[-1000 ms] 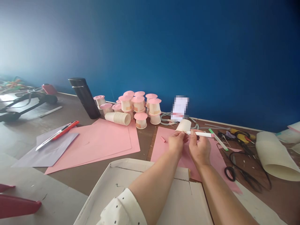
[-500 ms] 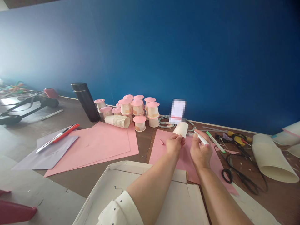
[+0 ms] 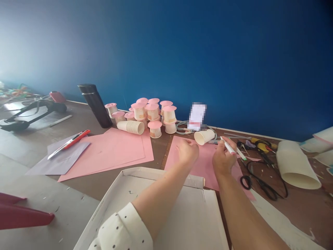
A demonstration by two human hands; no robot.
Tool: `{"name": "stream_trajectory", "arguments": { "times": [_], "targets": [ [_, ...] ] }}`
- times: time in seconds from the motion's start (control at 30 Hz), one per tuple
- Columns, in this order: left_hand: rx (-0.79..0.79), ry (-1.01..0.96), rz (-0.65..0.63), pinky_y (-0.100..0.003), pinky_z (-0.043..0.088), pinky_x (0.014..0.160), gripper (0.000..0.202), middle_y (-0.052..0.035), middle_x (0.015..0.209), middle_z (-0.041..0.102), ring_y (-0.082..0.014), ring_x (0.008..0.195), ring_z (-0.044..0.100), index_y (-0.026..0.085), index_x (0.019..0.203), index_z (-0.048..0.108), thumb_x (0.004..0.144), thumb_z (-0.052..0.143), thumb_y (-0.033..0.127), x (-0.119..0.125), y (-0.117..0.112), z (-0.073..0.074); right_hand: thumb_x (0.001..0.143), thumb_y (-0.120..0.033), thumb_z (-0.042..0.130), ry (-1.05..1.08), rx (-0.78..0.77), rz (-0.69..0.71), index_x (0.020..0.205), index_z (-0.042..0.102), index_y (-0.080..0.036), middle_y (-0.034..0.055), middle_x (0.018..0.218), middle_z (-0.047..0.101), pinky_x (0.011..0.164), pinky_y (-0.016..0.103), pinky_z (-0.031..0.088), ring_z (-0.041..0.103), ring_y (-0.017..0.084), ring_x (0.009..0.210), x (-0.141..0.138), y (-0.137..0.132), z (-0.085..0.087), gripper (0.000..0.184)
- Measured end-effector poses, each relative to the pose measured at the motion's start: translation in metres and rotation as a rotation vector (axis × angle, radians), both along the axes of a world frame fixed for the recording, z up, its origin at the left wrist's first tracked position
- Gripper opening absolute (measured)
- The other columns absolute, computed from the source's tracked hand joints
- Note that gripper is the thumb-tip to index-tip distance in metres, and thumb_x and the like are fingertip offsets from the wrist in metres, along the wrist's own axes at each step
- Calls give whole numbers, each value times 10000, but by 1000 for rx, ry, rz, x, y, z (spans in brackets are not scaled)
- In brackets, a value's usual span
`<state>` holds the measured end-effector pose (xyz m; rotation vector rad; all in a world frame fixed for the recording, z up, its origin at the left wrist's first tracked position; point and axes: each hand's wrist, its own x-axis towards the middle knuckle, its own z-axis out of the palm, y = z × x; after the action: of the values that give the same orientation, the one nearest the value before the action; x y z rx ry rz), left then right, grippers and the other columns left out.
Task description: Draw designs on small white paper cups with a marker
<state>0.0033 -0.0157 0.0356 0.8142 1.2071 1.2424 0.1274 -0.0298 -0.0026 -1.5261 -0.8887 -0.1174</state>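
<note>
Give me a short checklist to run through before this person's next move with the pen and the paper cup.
1. Pen gripped: ok. The right hand holds the white pen.
2. Left hand free: cannot tell. It is curled, knuckles up, over the pink sheet.
3. Paper cup close by: ok. It lies just beyond both hands, and neither holds it.
4. Cup upright: not ok. It lies on its side.
5. Scissors out of the way: ok. They lie apart, to the right of the right hand.
</note>
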Motion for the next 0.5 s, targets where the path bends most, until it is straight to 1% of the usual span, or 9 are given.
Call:
{"name": "stream_trajectory", "arguments": {
  "times": [0.03, 0.07, 0.13, 0.17, 0.23, 0.33, 0.37, 0.43, 0.5],
  "targets": [
    [80, 143, -6, -351, 405, 827, 198, -84, 780, 597, -284, 953, 565, 197, 638, 554, 544, 684, 81, -7, -4, 9, 871, -432, 415, 38, 4, -4, 1097, 570, -159, 94, 906, 630, 707, 326, 460, 589, 167, 722, 2, 1, 0, 387],
    [156, 241, -81, -352, 403, 822, 201, -76, 745, 594, -287, 927, 568, 204, 622, 564, 532, 697, 84, -14, -9, 19, 870, -430, 415, 72, 4, -8, 1095, 568, -159, 87, 872, 631, 690, 323, 461, 586, 162, 688, 3, 1, 0, 384],
    [303, 334, -383, -335, 410, 789, 191, -52, 618, 570, -264, 820, 583, 217, 539, 569, 519, 730, 116, -28, -24, 40, 862, -422, 428, 106, 4, -15, 1078, 571, -156, 79, 833, 631, 665, 317, 462, 579, 158, 651, 6, 3, 0, 372],
    [374, 352, -555, -325, 417, 757, 193, -34, 567, 560, -240, 740, 582, 228, 509, 577, 502, 751, 144, -34, -33, 50, 858, -418, 436, 109, 7, -14, 1068, 573, -153, 80, 830, 632, 660, 315, 462, 578, 157, 647, 7, 3, 0, 366],
    [492, 403, -1008, -310, 422, 680, 143, 3, 544, 576, -188, 595, 556, 260, 537, 633, 506, 766, 218, -47, -52, 64, 851, -414, 445, 104, 19, 1, 1057, 577, -152, 80, 833, 632, 654, 310, 463, 574, 151, 643, 8, 5, -1, 359],
    [509, 536, -1675, -310, 412, 633, 154, 27, 587, 603, -183, 573, 557, 279, 572, 650, 494, 764, 210, -59, -77, 69, 844, -433, 453, 140, 30, 39, 1063, 572, -159, 64, 821, 625, 626, 289, 462, 573, 135, 623, 8, 7, -3, 370],
    [496, 602, -1814, -315, 411, 628, 206, 26, 601, 598, -201, 607, 566, 279, 578, 648, 449, 772, 177, -62, -83, 67, 841, -444, 458, 156, 29, 52, 1063, 571, -161, 57, 812, 621, 613, 281, 460, 573, 130, 614, 8, 7, -3, 377],
    [510, 758, -1871, -332, 409, 629, 251, 8, 655, 589, -241, 687, 575, 275, 594, 641, 410, 764, 156, -64, -90, 62, 835, -462, 466, 171, 27, 70, 1055, 572, -162, 50, 794, 616, 594, 268, 456, 573, 125, 600, 7, 7, -3, 387],
    [497, 826, -1917, -336, 405, 610, 245, -6, 671, 563, -257, 710, 573, 266, 599, 629, 410, 749, 164, -64, -93, 55, 832, -469, 471, 173, 16, 77, 1042, 577, -158, 47, 778, 613, 583, 263, 451, 571, 123, 590, 5, 6, -1, 389]
  ]
}}
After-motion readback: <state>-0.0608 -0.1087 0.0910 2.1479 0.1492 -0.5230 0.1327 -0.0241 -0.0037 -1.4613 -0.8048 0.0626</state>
